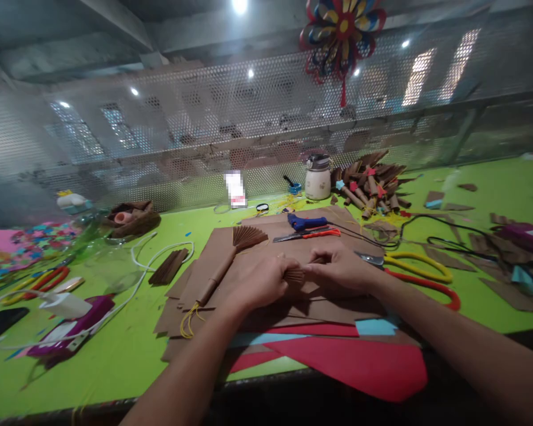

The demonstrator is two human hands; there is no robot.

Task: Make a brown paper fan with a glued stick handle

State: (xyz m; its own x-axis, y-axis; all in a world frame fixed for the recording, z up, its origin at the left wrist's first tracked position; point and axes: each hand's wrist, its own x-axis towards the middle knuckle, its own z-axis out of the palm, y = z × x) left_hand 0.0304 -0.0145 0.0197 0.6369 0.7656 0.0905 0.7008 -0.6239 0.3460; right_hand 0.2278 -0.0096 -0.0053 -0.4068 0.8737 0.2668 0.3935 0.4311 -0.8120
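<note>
A small piece of pleated brown paper (pixel 295 275) is held between my two hands, above a stack of brown paper sheets (pixel 195 269). My left hand (pixel 265 283) is closed around one side of it. At its other side, the fingers of my right hand (pixel 340 267) are pinched together. Left of my hands lies a rolled brown paper tube (pixel 216 277) with a fanned pleated top (pixel 249 235) and yellow string at its lower end. Just beyond my hands rest a blue glue gun (pixel 308 222) and an orange-handled cutter (pixel 313 234). Scissors (pixel 420 266) with yellow and red handles lie by my right wrist.
Finished-looking paper tubes (pixel 368 183) with stars are heaped at the back right, beside a white flask (pixel 317 180). Red paper (pixel 359 361) overhangs the front edge. On the left are a purple power strip (pixel 71 331), a white cable (pixel 135 260) and folded brown strips (pixel 169 266).
</note>
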